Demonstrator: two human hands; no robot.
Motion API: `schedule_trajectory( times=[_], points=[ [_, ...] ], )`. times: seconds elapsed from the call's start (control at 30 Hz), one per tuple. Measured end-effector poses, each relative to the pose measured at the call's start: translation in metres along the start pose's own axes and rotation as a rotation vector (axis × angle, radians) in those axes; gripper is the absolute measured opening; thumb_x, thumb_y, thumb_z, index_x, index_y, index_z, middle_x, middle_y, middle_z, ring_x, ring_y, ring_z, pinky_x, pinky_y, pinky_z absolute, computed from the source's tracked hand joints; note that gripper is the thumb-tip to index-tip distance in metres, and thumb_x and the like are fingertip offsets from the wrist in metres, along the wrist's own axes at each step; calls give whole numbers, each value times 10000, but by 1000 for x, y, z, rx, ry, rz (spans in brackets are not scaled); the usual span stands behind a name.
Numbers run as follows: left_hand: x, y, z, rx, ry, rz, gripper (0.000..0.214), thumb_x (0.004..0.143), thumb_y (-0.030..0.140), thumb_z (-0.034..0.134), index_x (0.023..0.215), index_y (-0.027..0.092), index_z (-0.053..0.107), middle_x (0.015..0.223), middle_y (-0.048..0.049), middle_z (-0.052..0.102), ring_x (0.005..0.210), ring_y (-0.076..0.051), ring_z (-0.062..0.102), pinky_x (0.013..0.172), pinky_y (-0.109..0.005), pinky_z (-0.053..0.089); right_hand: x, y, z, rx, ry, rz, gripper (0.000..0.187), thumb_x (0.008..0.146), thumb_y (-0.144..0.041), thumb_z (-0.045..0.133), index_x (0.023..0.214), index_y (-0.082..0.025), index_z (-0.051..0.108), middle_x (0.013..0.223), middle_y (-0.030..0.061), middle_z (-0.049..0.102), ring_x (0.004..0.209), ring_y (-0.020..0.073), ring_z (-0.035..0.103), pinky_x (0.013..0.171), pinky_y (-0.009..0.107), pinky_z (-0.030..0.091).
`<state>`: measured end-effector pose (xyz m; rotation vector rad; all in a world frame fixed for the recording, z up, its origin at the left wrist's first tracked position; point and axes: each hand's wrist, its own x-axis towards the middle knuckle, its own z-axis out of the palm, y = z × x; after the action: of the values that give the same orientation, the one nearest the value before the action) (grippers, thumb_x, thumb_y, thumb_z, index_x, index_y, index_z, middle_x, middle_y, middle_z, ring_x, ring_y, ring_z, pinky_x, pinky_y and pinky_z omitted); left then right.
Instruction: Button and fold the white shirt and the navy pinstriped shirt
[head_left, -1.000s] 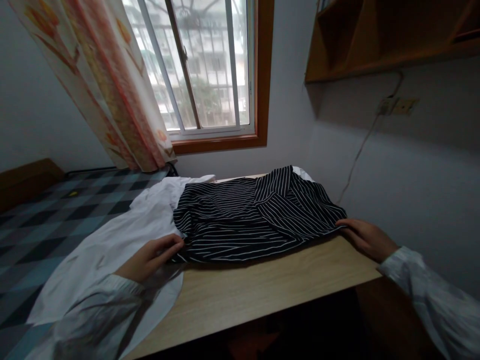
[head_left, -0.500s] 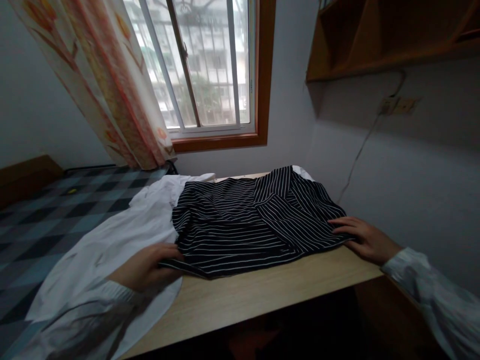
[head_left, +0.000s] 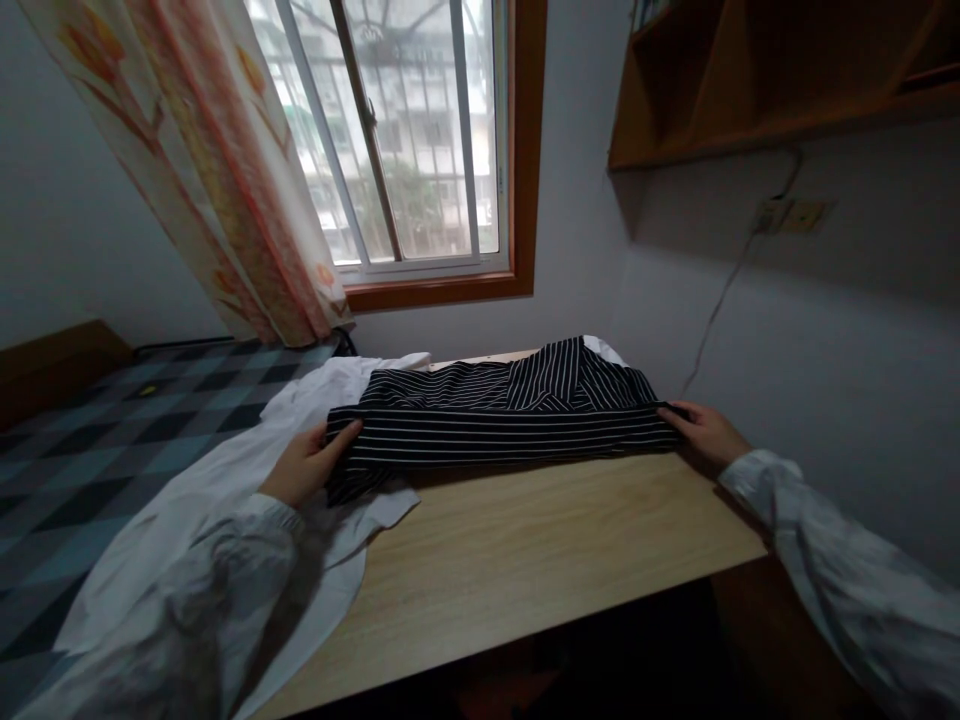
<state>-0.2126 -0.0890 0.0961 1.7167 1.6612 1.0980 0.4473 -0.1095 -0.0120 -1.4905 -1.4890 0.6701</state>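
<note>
The striped garment (head_left: 495, 425) lies lengthwise left to right across the surface (head_left: 525, 550), the left hand (head_left: 304, 465) and right hand (head_left: 701, 432) each pinching one end.

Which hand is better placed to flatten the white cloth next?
Probably left: the left hand holds the striped cloth where it overlies the white cloth; the right hand holds its far end by the wall.

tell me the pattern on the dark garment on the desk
The garment is black with thin white stripes; head view.
</note>
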Motion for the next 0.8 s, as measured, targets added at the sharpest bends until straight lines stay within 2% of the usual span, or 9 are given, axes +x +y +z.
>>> schedule_trajectory(
  times=[0.07, 0.17, 0.23, 0.3, 0.37, 0.47, 0.6, 0.7, 0.8],
  points=[
    [18, 5, 6, 147, -22, 29, 767, 750, 891, 633, 948, 170, 807, 907, -97, 832, 883, -332, 764, 715, -365, 615, 17, 0, 5, -109, 37, -26, 626, 880, -780, 671, 1090, -212, 831, 1066, 112, 842, 979, 318, 771, 875, 428, 617],
    [41, 8, 15, 411, 24, 86, 674, 860, 778, 531, 975, 178, 815, 969, -110, 836, 977, -338, 758, 800, -346, 571, 38, -5, 12, -453, 130, -30, 555, 935, -696, 615, 1099, -217, 841, 1063, 134, 837, 961, 340, 770, 842, 441, 585],
    [54, 4, 21, 539, 9, 40, 608, 880, 715, 511, 934, 190, 812, 947, -120, 832, 965, -336, 760, 799, -341, 550, 47, -12, 18, -676, 169, -20, 527, 963, -665, 591, 1140, -237, 842, 1060, 143, 835, 940, 351, 768, 804, 433, 557],
    [62, -4, 23, 621, -62, -41, 553, 878, 679, 512, 857, 204, 794, 900, -123, 826, 928, -333, 766, 776, -340, 540, 53, -19, 23, -761, 175, -40, 532, 987, -676, 561, 1170, -258, 834, 1054, 140, 834, 923, 345, 764, 765, 409, 530],
    [65, -15, 22, 673, -138, -87, 519, 876, 654, 509, 809, 215, 775, 881, -125, 822, 917, -330, 772, 772, -340, 538, 58, -23, 26, -732, 183, -80, 561, 996, -711, 533, 1134, -256, 830, 1035, 135, 831, 914, 331, 757, 740, 383, 508],
    [62, -31, 15, 710, -212, -105, 511, 881, 637, 498, 840, 219, 789, 916, -128, 828, 929, -332, 780, 789, -343, 544, 63, -20, 27, -665, 166, -93, 603, 974, -768, 527, 954, -240, 818, 929, 124, 813, 851, 303, 731, 703, 359, 474],
    [51, -37, 4, 763, -212, -105, 575, 903, 640, 469, 999, 206, 833, 1009, -144, 840, 946, -350, 781, 783, -364, 550, 64, -10, 21, -556, 31, -42, 648, 924, -827, 540, 825, -235, 783, 739, 72, 756, 726, 255, 686, 671, 343, 461],
    [44, -33, -1, 840, -161, -69, 624, 915, 682, 444, 1011, 210, 841, 991, -154, 838, 923, -360, 775, 732, -369, 532, 56, -4, 15, -390, -117, -84, 629, 895, -813, 601, 946, -223, 814, 879, 72, 810, 831, 273, 719, 756, 361, 528],
    [39, -30, -5, 902, -108, -34, 632, 920, 710, 431, 976, 235, 844, 950, -152, 832, 876, -360, 768, 670, -363, 500, 44, 0, 9, -315, -147, -112, 606, 867, -786, 660, 982, -214, 826, 998, 96, 831, 910, 298, 734, 827, 392, 558]
  ],
)
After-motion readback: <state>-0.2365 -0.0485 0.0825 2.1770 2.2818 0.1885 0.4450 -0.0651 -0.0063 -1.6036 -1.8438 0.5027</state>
